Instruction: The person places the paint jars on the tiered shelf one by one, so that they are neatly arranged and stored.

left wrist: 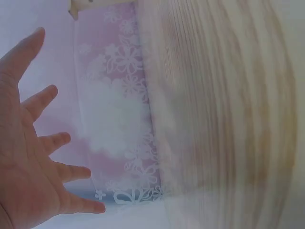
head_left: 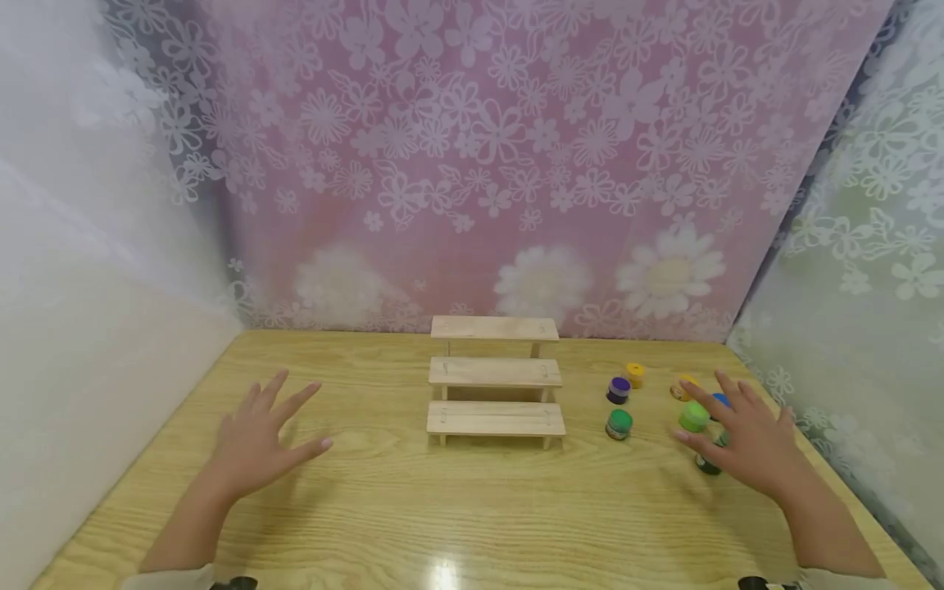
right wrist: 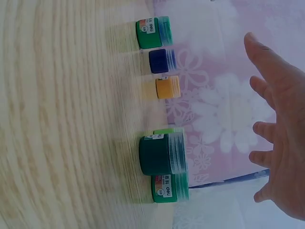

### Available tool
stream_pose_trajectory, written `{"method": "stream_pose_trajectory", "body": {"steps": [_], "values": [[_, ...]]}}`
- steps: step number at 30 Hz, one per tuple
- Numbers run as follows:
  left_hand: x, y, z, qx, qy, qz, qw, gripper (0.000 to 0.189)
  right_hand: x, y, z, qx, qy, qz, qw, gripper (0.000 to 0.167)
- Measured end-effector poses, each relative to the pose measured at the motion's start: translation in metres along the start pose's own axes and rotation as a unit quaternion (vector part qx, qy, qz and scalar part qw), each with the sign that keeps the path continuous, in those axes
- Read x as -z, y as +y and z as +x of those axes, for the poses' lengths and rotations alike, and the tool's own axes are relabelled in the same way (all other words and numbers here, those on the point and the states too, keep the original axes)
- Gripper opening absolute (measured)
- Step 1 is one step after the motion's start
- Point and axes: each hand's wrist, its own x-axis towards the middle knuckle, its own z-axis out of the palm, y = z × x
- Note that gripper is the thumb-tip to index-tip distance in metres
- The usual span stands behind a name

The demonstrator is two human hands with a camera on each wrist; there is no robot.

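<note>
My left hand [head_left: 254, 442] hovers over the left part of the table, fingers spread, holding nothing. On the right, my right hand [head_left: 755, 442] is held with spread fingers above several small paint jars, partly covering some in the head view. The right wrist view shows it apart from them. Nearest it are a dark green jar [head_left: 708, 465], a light green jar [head_left: 693, 416], a blue jar [head_left: 719, 401] and a yellow jar [head_left: 683, 389]. Closer to the middle stand a green jar [head_left: 619, 424], a purple jar [head_left: 619, 391] and another yellow jar [head_left: 635, 375].
A three-step wooden stand [head_left: 495, 373] stands mid-table toward the back, between the hands. The wood-grain table [head_left: 369, 508] meets a pink flowered curtain [head_left: 472, 164] behind and pale sheets at both sides.
</note>
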Motion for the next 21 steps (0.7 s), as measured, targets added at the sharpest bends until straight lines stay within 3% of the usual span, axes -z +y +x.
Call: {"method": "stream_pose_trajectory", "body": {"steps": [4, 10, 16, 21], "values": [[-0.003, 0.004, 0.004, -0.012, 0.006, -0.018, 0.9997, 0.082, 0.001, 0.004, -0.003, 0.015, 0.024, 0.011, 0.9995, 0.081], [-0.009, 0.012, 0.006, -0.023, 0.01, -0.074, 0.997, 0.079, 0.004, 0.01, -0.01, 0.029, 0.029, 0.049, 0.9979, 0.082], [-0.015, 0.02, 0.011, -0.022, 0.006, -0.152, 0.9881, 0.077, 0.008, 0.015, -0.016, 0.027, 0.017, 0.122, 0.992, 0.081], [-0.021, 0.027, 0.017, -0.024, 0.01, -0.199, 0.9796, 0.076, 0.01, 0.019, -0.019, 0.012, 0.002, 0.142, 0.9898, 0.082]]}}
